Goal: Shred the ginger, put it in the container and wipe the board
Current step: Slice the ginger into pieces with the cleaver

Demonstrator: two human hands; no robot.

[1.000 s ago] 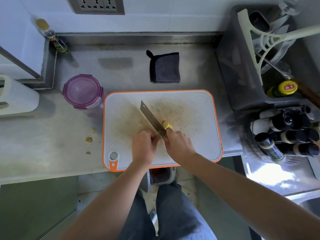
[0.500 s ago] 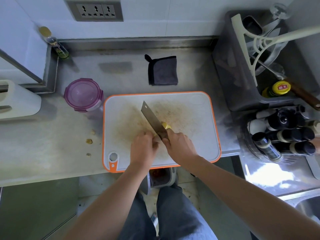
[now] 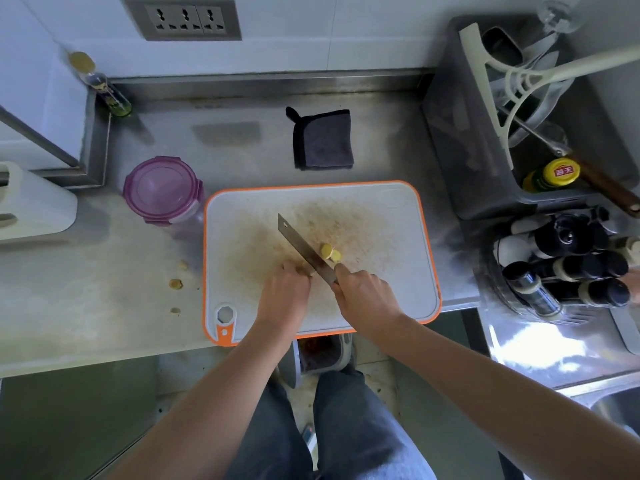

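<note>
The right hand (image 3: pixel 367 296) grips the knife (image 3: pixel 304 247); just left of its blade the left hand (image 3: pixel 284 294) curls over what seems the uncut ginger, hidden beneath it. The blade points away and leftward, with the ginger slices (image 3: pixel 330 252) lying just right of it.

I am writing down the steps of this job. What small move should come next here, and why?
Probably another thin cut: slide the left hand back a little on the ginger, mostly hidden under it, and press the knife down. Only a couple of slices lie beside the blade, the right hand grips the knife, and the container is still lidded.
</note>
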